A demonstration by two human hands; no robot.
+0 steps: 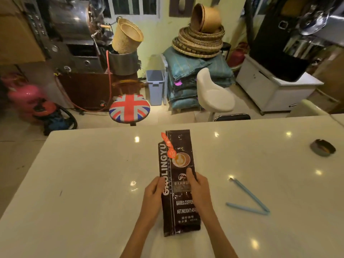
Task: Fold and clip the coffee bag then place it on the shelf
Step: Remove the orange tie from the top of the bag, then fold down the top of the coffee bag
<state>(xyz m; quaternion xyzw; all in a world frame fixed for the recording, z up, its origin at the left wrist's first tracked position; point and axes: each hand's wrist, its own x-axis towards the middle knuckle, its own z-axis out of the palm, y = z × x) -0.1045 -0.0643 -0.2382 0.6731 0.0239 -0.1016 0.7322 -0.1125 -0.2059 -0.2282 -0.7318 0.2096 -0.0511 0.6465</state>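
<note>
A long dark coffee bag [177, 205] with white lettering and a latte picture lies flat on the white table [89, 183], its top pointing away from me. An orange plastic scoop [168, 145] rests on its upper left part. My left hand [153, 192] grips the bag's left edge near the middle. My right hand [198, 189] holds the right edge, thumb lying on the bag's face. A light blue bag clip [250, 199] lies open in a V shape on the table to the right, apart from both hands.
A dark round ashtray [323, 147] sits near the table's far right. Beyond the far edge stand a Union Jack stool [129, 108], a white chair [214, 94], a grey bin [155, 86], stacked teal sacks with woven baskets [200, 43], and a coffee roaster at left.
</note>
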